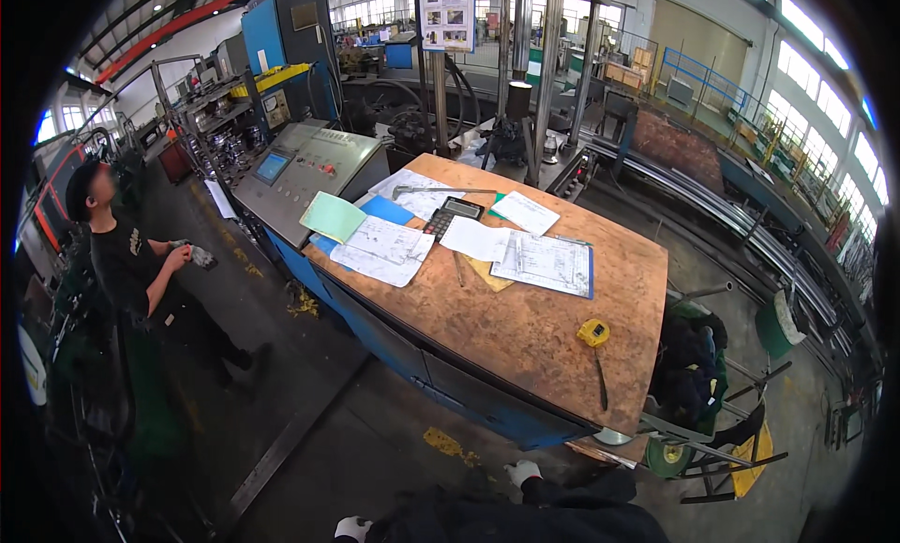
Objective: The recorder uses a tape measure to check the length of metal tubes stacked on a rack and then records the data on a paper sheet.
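Note:
My right hand (522,473), in a white glove, hangs low in front of the workbench (525,356), below its front edge and apart from it. Further left, at the lower rim, my left hand (353,528) is also gloved in white and partly cut off. The fingers of both are too small and hidden to make out. Nearest on the wooden top lie a yellow tape measure (593,332) and a dark slim tool (602,382). Beyond them are a clipboard with a printed form (553,267), a calculator (452,217), loose paper sheets (382,251) and a caliper (441,190).
A control console (305,168) with a screen and buttons adjoins the bench. At left a person (131,252) stands holding gloves (200,256). To the right are a stool with a yellow part (753,459), a green bin (778,326) and long metal bars (750,252).

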Motion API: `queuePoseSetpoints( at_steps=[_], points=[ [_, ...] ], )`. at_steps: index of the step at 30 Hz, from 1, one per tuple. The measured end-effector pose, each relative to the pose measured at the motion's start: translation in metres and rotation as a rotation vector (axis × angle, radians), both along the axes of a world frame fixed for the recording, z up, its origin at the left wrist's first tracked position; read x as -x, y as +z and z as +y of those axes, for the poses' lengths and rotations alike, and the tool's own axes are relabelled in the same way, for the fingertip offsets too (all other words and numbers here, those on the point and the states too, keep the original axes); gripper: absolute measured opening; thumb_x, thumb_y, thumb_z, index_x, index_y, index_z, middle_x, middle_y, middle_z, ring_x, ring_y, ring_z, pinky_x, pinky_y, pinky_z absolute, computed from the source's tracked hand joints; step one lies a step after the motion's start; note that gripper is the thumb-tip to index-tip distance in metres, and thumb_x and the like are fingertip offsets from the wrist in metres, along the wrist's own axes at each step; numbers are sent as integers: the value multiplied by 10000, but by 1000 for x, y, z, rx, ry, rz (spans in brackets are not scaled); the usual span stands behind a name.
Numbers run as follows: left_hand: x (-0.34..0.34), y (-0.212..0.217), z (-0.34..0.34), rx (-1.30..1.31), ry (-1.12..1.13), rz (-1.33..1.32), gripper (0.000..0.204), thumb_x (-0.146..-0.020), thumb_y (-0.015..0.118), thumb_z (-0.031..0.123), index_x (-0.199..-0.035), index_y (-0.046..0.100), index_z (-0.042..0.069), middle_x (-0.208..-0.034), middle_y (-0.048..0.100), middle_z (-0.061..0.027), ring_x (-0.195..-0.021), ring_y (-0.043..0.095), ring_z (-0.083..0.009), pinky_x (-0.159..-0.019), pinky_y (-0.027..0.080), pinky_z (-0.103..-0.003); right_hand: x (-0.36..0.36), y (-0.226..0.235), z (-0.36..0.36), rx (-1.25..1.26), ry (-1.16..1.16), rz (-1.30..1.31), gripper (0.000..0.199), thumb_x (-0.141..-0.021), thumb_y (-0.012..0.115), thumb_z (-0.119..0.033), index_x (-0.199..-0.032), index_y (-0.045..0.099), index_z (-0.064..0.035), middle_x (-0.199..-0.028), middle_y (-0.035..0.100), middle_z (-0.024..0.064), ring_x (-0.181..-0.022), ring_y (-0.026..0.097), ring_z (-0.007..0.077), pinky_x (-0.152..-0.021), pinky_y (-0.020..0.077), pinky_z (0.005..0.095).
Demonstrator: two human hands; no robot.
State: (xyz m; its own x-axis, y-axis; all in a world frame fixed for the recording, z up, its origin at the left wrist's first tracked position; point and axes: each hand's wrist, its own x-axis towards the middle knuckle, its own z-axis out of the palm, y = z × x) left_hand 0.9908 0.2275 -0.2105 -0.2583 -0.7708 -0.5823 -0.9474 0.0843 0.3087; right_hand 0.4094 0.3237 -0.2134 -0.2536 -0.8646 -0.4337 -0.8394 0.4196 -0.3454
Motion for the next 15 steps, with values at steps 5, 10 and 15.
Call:
queuePoseSetpoints(
  at_steps=[5,10,15],
  points=[
    [37,34,-1,-52,73,38,411,-918,620,450,-1113,777,124,-1099,752,-182,-1074,698,-394,-930,551,-480,-15,5,-21,-5,-121,-55,589,-984,539,-557,-1014,745,-7,-1102,716,265,-1055,676,446,-952,522,527],
    [66,84,-2,-65,217,107,493,-870,698,469,-1120,767,49,-1069,764,-182,-1052,721,-357,-936,568,-441,-22,3,-24,-12,-209,-147,595,-983,547,-552,-1064,746,3,-1139,713,272,-1109,664,438,-991,514,503],
    [79,102,-19,-65,121,1,485,-877,684,461,-1109,770,44,-1079,759,-200,-1058,718,-373,-934,570,-441,-14,5,-16,-88,107,41,581,-1002,521,-548,-1080,747,-18,-1133,719,252,-1071,675,432,-958,529,503]
  ],
)
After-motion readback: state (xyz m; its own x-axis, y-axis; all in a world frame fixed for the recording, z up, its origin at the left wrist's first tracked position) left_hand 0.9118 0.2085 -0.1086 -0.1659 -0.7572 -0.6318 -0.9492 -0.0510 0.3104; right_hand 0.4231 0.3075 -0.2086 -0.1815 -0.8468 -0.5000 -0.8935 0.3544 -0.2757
